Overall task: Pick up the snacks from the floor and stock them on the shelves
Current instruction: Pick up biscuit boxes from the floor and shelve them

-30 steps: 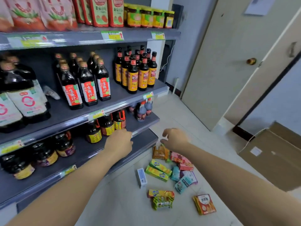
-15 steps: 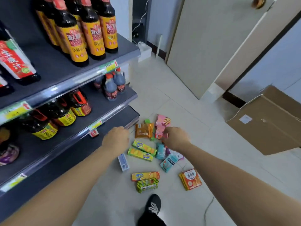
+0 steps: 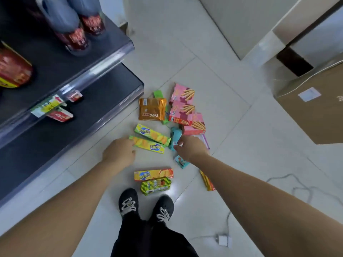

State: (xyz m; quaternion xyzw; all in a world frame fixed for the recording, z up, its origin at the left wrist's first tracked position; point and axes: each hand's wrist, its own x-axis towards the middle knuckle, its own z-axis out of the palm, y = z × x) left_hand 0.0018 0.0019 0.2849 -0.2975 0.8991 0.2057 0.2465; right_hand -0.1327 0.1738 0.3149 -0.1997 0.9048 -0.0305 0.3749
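On the floor (image 3: 228,125), the nearer yellow-green box (image 3: 150,145) lies flat, its long axis running far-left to near-right. The left hand (image 3: 118,153), fingers loosely curled, touches its left end. The right hand (image 3: 192,148) reaches down onto a teal packet (image 3: 175,134) (grip unclear).

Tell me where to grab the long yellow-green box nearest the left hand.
Take the box by its free left end, from above, with the left hand. It lies flat and long, and a twin box crowds its far edge, so pinching across the middle likely fouls.
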